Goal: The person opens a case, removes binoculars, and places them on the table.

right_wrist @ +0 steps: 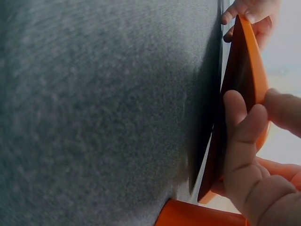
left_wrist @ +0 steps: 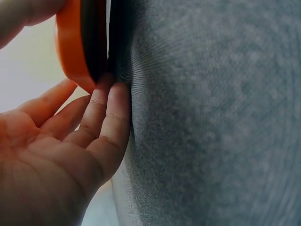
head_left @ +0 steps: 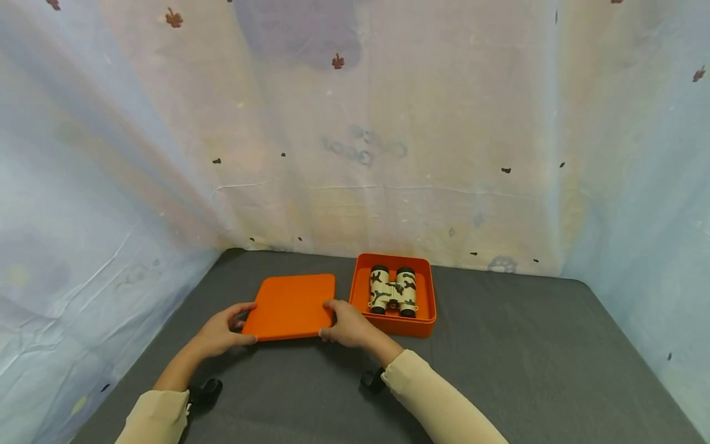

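An orange lid, flat with rounded corners, is held between both hands a little above the grey table. At its left edge my left hand grips it, thumb on the near rim; the left wrist view shows the fingertips under the lid's edge. My right hand grips the right edge, with fingers beneath and thumb on the outer side in the right wrist view. Just right of that hand stands an open orange box with camouflage-patterned binoculars lying inside.
The grey cloth-covered table extends to the right and in front of the box. A pale patterned curtain hangs behind and along both sides. Each wrist carries a black strap device.
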A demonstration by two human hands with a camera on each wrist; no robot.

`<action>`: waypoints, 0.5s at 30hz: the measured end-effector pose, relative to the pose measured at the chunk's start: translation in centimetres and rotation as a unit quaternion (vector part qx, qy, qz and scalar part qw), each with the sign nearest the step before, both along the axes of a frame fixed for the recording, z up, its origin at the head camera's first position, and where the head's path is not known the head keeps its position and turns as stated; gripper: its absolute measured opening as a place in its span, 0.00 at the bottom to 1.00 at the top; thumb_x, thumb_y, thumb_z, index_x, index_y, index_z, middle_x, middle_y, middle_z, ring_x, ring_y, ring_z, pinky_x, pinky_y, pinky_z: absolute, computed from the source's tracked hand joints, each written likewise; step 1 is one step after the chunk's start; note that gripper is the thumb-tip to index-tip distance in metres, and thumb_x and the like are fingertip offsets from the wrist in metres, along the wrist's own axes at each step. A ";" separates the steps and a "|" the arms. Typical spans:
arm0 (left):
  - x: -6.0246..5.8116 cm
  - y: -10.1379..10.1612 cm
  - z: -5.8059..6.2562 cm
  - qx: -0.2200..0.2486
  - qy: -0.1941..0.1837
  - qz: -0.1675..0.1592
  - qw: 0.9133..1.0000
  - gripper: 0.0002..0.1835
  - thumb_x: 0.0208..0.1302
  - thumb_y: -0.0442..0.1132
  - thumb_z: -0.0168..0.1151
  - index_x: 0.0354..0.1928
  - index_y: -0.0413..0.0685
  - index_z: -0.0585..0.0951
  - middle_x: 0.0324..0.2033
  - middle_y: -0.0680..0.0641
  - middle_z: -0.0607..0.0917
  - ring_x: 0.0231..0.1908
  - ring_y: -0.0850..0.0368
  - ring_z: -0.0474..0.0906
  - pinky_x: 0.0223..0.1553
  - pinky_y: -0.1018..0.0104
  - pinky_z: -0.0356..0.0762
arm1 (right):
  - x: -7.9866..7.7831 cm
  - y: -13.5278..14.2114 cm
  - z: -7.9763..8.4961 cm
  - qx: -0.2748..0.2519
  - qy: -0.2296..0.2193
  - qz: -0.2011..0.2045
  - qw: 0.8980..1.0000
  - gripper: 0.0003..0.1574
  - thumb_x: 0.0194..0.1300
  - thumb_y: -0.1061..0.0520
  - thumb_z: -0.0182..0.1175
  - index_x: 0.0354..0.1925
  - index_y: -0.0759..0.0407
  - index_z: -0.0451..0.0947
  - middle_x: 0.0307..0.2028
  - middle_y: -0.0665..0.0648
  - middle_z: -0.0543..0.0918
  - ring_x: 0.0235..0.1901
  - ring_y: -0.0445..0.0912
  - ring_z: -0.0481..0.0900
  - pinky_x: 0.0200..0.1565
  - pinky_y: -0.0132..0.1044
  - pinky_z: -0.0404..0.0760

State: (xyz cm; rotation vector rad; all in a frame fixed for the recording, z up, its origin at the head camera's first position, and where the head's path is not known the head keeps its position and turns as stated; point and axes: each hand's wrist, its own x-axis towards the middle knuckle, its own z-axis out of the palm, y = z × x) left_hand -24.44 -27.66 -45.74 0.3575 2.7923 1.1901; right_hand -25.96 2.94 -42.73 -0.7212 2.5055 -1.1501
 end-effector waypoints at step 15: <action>-0.1 0.1 0.0 -0.010 -0.024 -0.001 1.000 0.41 0.42 0.48 0.69 0.61 0.48 0.63 0.60 0.36 0.61 0.49 0.39 0.70 0.31 0.66 0.75 | 0.3 -0.2 -0.7 -0.020 -0.038 -0.011 0.999 0.33 0.54 0.61 0.60 0.58 0.61 0.63 0.32 0.54 0.77 0.21 0.41 0.77 0.25 0.31 0.76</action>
